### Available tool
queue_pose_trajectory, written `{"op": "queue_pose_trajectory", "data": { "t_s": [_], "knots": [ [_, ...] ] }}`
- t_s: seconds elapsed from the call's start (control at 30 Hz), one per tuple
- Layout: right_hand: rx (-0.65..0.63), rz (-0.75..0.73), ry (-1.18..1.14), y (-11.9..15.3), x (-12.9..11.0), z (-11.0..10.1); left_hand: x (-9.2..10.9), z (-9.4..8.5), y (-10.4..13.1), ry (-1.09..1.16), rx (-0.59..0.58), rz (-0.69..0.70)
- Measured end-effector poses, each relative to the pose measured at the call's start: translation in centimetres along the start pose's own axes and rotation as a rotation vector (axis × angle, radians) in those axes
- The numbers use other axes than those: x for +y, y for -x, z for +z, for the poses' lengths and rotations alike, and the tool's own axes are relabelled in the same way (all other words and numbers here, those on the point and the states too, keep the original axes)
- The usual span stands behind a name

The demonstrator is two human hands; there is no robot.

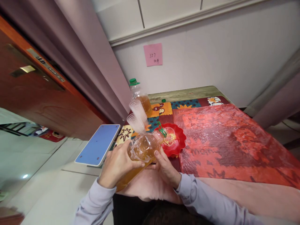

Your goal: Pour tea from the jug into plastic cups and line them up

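Both my hands are wrapped round a large clear plastic bottle [142, 148] of amber liquid. My left hand [119, 164] grips its body from the left. Lower down on the right, my right hand [165, 165] supports it near the shoulder. The bottle is tilted, its uncapped-looking neck with a green carry loop [161, 128] pointing right and away from me. Its mouth is over a clear plastic cup [172, 132], which sits in a red scalloped dish [181, 140]. Whether liquid is flowing is hard to make out.
Two stacks of clear plastic cups [136, 122] stand left of the dish. Behind them is another bottle [145, 104] with a green lid. A loose green cap [163, 100] lies at the back. Red translucent sheeting [217, 137] covers the table's right; a blue stool [99, 143] stands left.
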State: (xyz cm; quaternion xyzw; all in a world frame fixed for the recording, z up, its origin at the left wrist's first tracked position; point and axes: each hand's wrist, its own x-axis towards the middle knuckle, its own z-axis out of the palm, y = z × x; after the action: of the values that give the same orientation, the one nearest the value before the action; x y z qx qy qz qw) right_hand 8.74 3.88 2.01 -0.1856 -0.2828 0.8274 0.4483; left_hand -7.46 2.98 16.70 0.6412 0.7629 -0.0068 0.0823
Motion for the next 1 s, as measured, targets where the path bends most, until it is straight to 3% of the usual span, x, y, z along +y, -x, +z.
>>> {"op": "queue_pose_trajectory", "data": {
  "t_s": [1.0],
  "knots": [
    [0.019, -0.002, 0.021, 0.08, -0.16, 0.1, -0.35, 0.12, 0.19, 0.03, 0.025, 0.026]
  ]
}}
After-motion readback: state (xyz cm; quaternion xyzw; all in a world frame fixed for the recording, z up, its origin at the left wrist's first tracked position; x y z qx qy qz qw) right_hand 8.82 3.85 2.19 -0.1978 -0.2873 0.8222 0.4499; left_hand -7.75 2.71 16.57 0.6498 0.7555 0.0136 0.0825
